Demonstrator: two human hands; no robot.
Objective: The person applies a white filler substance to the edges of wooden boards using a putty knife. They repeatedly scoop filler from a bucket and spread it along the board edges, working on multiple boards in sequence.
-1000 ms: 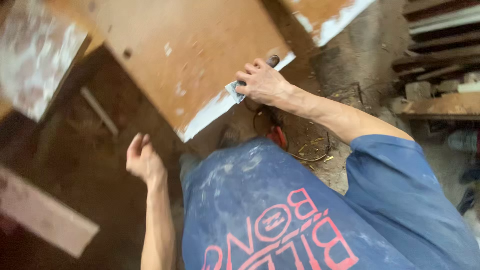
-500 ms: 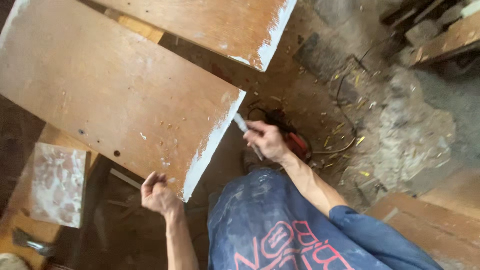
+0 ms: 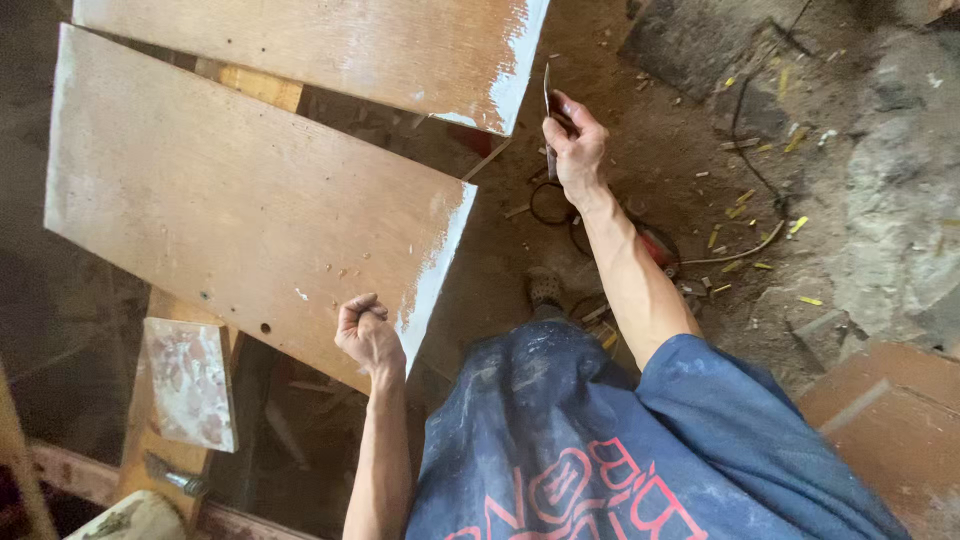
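- Brown plywood is seen in two sheets: the near board [image 3: 240,210] lies flat on a support, and the far board [image 3: 330,40] lies just beyond it, with a gap between them
- White filler or paint is spread along the right end of each sheet; on the near board this white strip [image 3: 435,270] runs down the whole edge
- A thin scraper [image 3: 548,100] is held in the right hand [image 3: 572,140], which is closed around it; the blade stands upright, just beside the white end of the far board, and it cannot be told if it touches
- The left hand [image 3: 365,335] is curled into a loose fist at the lower corner of the near board; nothing is seen inside it
- A small square slab [image 3: 188,382] smeared with white and pink paste rests lower left, well apart from both hands
- A red power tool [image 3: 655,245] and a dark cable [image 3: 750,150] lie on the dirty floor under the right arm
- The step in hand is judged to be the coating of the far board's end, the near one looking already covered
- For the next stroke, the blade should be laid flat on the edge and drawn along it evenly, and more paste may be needed from the slab
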